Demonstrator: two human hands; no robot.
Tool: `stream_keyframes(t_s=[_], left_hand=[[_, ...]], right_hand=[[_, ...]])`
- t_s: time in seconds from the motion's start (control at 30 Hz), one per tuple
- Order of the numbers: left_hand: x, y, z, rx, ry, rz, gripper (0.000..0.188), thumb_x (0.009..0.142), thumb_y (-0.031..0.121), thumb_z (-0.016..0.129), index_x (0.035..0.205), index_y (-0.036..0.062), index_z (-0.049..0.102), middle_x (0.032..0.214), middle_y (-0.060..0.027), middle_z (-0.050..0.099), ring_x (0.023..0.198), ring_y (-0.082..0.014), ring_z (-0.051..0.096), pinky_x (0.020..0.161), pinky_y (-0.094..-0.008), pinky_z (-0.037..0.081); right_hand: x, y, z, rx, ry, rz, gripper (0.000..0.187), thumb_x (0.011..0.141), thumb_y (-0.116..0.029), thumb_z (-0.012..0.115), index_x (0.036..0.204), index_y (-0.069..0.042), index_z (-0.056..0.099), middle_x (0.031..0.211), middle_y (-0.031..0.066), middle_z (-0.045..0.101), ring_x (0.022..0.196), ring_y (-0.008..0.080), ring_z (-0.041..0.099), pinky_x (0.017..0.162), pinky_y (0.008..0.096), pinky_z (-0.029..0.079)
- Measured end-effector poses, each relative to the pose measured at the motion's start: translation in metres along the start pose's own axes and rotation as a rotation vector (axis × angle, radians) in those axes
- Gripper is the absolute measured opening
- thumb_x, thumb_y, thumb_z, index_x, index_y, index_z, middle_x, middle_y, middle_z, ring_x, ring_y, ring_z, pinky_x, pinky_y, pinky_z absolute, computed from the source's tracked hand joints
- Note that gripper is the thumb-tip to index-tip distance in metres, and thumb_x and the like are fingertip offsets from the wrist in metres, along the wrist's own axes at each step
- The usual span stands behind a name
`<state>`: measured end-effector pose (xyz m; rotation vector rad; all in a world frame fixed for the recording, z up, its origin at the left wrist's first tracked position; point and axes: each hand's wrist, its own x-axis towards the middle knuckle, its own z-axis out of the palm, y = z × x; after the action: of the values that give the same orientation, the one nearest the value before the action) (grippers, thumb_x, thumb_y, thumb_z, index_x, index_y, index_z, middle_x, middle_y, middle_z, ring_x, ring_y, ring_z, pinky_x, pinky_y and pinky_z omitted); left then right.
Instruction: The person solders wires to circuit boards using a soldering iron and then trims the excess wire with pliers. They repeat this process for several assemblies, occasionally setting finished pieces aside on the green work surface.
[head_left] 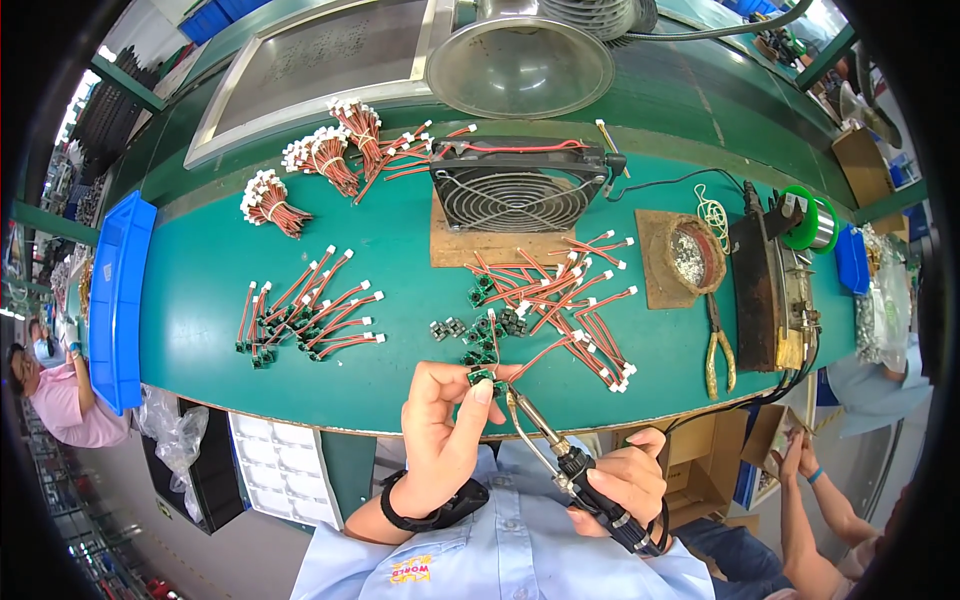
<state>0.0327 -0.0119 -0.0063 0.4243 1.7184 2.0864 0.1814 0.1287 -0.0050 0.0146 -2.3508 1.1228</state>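
My left hand (440, 420) pinches a small green circuit board (482, 377) between thumb and fingers, just past the table's front edge. A soldering iron (580, 470) with a thin feed tube beside its barrel is gripped in my right hand (630, 480). Its tip reaches the board; whether they touch is too small to tell. A red-and-black wire lead (540, 358) runs from near the board toward a white plug. Beyond my fingers lie several loose small boards (512, 322) and a pile of leads with white plugs (600, 340).
Wired boards (310, 320) lie at left, below bundled leads (270, 205). A black fan (515, 190) stands behind. At right are a tip-cleaning dish (712, 255), pliers (718, 355), a solder spool (815, 225) and a dark box (757, 300). A blue bin (118, 300) borders the left; another person's hands (795, 460) show at right.
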Motion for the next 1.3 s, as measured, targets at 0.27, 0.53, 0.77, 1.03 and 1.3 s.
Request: stream_keyframes(t_s=[0.27,0.53,0.77,1.03,1.3], left_hand=[[0.0005,-0.0036,-0.0015,0.026,-0.019,0.017,0.01,0.09,0.003,0.046,0.09,0.0015,0.036,0.098,-0.0202,0.062,0.062,-0.0071,0.052,0.057,-0.0214,0.045],[-0.0003,-0.0038,-0.0017,0.046,-0.02,0.012,0.011,0.09,0.004,0.046,0.09,0.0018,0.035,0.096,-0.0202,0.063,0.061,-0.0077,0.052,0.057,-0.0213,0.045],[-0.001,-0.0036,-0.0009,0.024,-0.005,0.006,0.01,0.091,0.005,0.046,0.09,0.0016,0.036,0.096,-0.0194,0.062,0.063,-0.009,0.053,0.058,-0.022,0.045],[-0.0007,-0.0018,-0.0007,-0.019,0.007,-0.018,0.011,0.091,0.004,0.046,0.089,0.0026,0.035,0.097,-0.0199,0.062,0.061,-0.0082,0.051,0.057,-0.0213,0.044],[-0.001,-0.0011,0.0009,-0.046,0.002,-0.028,0.011,0.091,0.004,0.046,0.09,0.0027,0.035,0.097,-0.0198,0.062,0.062,-0.0085,0.051,0.058,-0.0214,0.044]], right_hand=[[-0.0011,0.0011,0.0002,0.0,-0.007,0.005,0.043,0.058,-0.021,0.078,0.097,-0.011,0.062,0.076,0.0002,0.063,0.061,0.0135,0.058,0.077,0.0345,0.034],[-0.0011,0.0014,0.0005,0.016,-0.016,0.013,0.043,0.059,-0.02,0.077,0.098,-0.01,0.062,0.076,0.0007,0.063,0.061,0.0139,0.058,0.076,0.0334,0.035],[-0.004,0.0035,0.003,0.032,0.001,0.012,0.043,0.059,-0.02,0.077,0.097,-0.01,0.062,0.076,0.0016,0.063,0.061,0.0143,0.057,0.073,0.0331,0.037],[-0.0049,0.003,0.0021,0.028,-0.01,-0.001,0.043,0.059,-0.021,0.078,0.098,-0.01,0.062,0.076,0.0019,0.063,0.061,0.0143,0.057,0.072,0.0322,0.037],[-0.0048,0.0036,0.0026,0.037,-0.004,-0.005,0.044,0.059,-0.021,0.078,0.098,-0.01,0.062,0.077,0.0017,0.063,0.061,0.0142,0.057,0.072,0.0322,0.038]])
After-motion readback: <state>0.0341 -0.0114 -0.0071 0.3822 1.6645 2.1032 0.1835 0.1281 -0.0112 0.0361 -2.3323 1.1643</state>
